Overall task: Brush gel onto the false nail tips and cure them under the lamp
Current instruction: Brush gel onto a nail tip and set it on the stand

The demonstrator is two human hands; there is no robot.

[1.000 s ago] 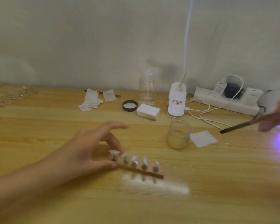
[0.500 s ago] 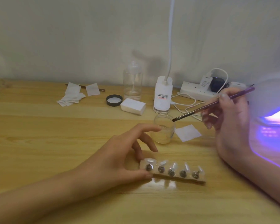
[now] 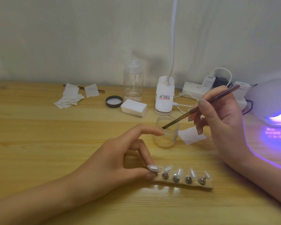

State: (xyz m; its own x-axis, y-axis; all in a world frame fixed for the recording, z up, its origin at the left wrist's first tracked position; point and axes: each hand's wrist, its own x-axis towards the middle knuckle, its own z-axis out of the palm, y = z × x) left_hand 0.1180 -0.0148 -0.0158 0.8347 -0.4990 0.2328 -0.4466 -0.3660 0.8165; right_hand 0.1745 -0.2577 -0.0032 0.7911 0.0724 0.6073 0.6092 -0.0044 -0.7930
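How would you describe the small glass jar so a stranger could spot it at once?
Start at the white desk lamp base at the back of the wooden table. Just in front of it stands a small glass jar. Unlike the taller capped bottle behind, it is squat and open, with a brush tip dipped inside.

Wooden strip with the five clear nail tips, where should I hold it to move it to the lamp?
Pinch the pale wooden strip at a short end, low on its front and back edges, coming in from the side. The clear nail tips stand on pegs along its top, so a grasp from above would likely touch them. The left hand pinches the left end that way.
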